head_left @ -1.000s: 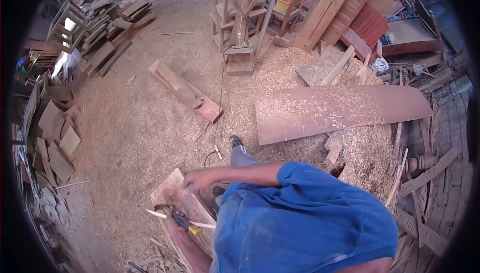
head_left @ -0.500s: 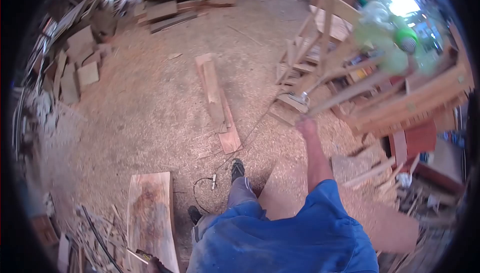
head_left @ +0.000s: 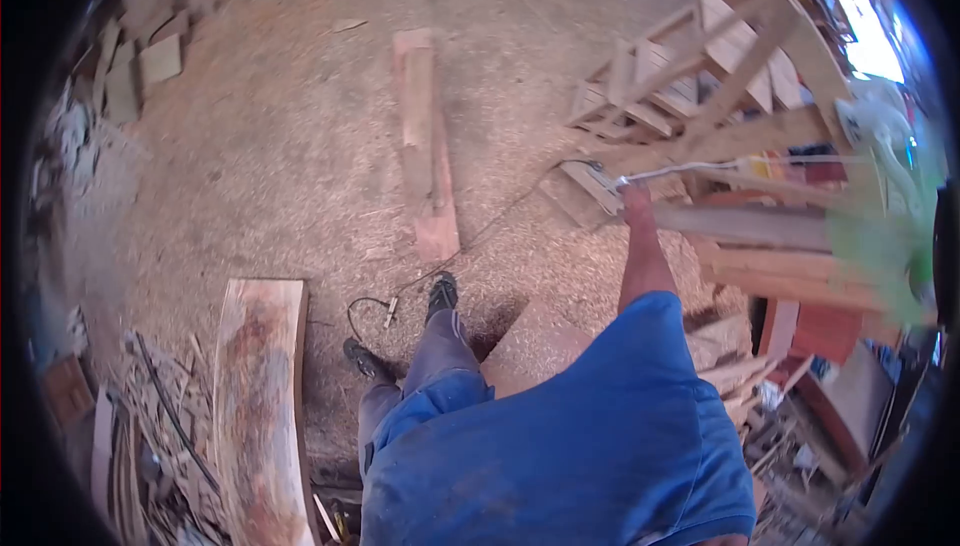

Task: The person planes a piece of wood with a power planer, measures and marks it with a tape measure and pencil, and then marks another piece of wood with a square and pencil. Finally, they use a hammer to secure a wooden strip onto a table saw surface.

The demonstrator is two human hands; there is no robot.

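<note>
My right arm stretches toward the upper right, and my right hand (head_left: 634, 194) looks closed. At its fingertips is the bright end of a thin pale rod (head_left: 690, 167); I cannot tell what the fingers hold. Just left of the hand lies a pale block-shaped object (head_left: 592, 187) on the floor, with a dark cord (head_left: 500, 214) running close to it. A long plank (head_left: 745, 227) starts beside my wrist and runs right. My left hand is out of view. At the bottom edge shows a small yellow and dark item (head_left: 341, 523), close to a wood slab (head_left: 262, 396).
Two boards (head_left: 436, 231) lie stacked on the sawdust-covered floor ahead of my feet. A wooden frame (head_left: 690, 66) stands at the upper right. Offcuts (head_left: 170, 386) litter the lower left, with more scraps at right. A blurred green shape (head_left: 895, 216) hangs at the right edge.
My view has swung down and turned. My right hand has shifted from the plank's near end to the bright rod end. The yellow and dark item has moved right, off the slab.
</note>
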